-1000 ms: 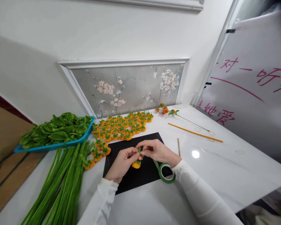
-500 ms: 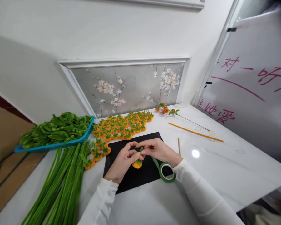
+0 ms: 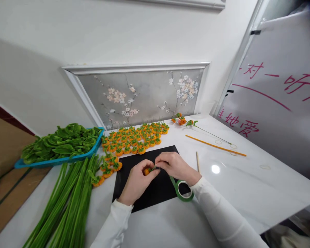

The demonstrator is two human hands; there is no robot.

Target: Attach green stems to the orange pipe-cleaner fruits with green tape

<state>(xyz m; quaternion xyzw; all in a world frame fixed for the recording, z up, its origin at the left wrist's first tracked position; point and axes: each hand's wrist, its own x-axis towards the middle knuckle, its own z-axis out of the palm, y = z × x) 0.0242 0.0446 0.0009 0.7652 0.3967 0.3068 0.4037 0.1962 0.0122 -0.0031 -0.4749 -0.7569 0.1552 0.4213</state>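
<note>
- The step in hand looks like fine fingerwork on the stem [image 3: 153, 168] of one orange flower [image 3: 146, 171].
- Left grip: the left hand [image 3: 138, 181] is curled around the flower head. Right grip: the right hand [image 3: 176, 166] has its fingertips pinched on the stem.
- The flower is above the black mat [image 3: 155, 193], well in from the far edge of the desk [image 3: 235, 182].
- Its head points left, its stem right and slightly toward that far edge; the long axis runs roughly along the edge, tilted from upright.
- A further move would likely call for a steady left hold and a light right pinch. Whether the green tape [image 3: 178, 193] reaches the stem cannot be told.
</note>
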